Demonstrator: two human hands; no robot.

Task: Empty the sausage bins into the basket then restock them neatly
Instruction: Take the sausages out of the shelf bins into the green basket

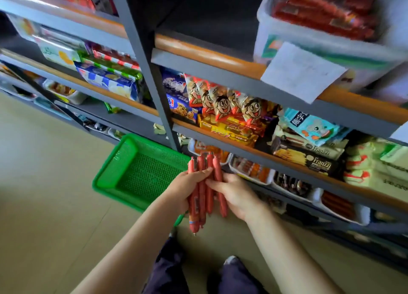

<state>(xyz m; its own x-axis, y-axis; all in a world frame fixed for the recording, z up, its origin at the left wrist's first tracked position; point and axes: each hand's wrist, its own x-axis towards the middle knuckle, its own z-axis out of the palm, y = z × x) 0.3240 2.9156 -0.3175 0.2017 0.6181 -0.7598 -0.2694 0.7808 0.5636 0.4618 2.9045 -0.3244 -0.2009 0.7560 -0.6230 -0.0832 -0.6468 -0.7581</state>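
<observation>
Both hands hold one bundle of red sausages [204, 192] just right of the green basket [123, 161], which sits on the floor and looks empty. The left hand [184, 189] wraps its fingers round the bundle's middle; the right hand [235, 193] pinches the rightmost sticks with curled fingers. The white sausage bins [251, 171] sit on the low shelf beyond. The risk I see: the sticks stand fanned and uneven, so a loosened grip could drop one onto the floor short of the basket
</observation>
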